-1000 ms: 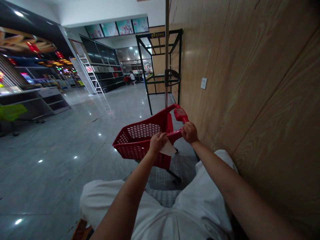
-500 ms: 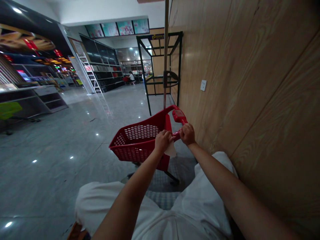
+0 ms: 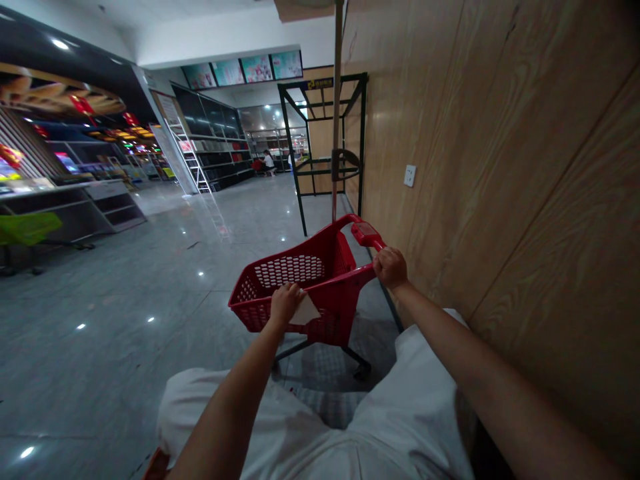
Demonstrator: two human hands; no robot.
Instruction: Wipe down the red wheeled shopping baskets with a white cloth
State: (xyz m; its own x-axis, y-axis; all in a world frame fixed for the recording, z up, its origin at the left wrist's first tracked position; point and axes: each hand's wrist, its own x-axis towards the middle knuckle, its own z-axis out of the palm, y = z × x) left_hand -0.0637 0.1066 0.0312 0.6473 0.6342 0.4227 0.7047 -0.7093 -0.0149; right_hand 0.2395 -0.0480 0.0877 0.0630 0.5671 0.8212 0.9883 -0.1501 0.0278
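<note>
Nearest, the left hand (image 3: 286, 303) curls its fingers over the near side of the red cart (image 3: 345, 303), pressing a white cloth (image 3: 306, 311) there. Slightly farther off, the right hand (image 3: 391, 267) is closed around the cart's handle (image 3: 367, 234). The cart stands on the floor (image 3: 190, 360) in front of the knees, beside the wood-panelled wall (image 3: 450, 167); a dark metal rack (image 3: 294, 162) stands beyond. The step in hand looks like wiping the side; the next move calls for cloth pressed against plastic, handle held steady.
</note>
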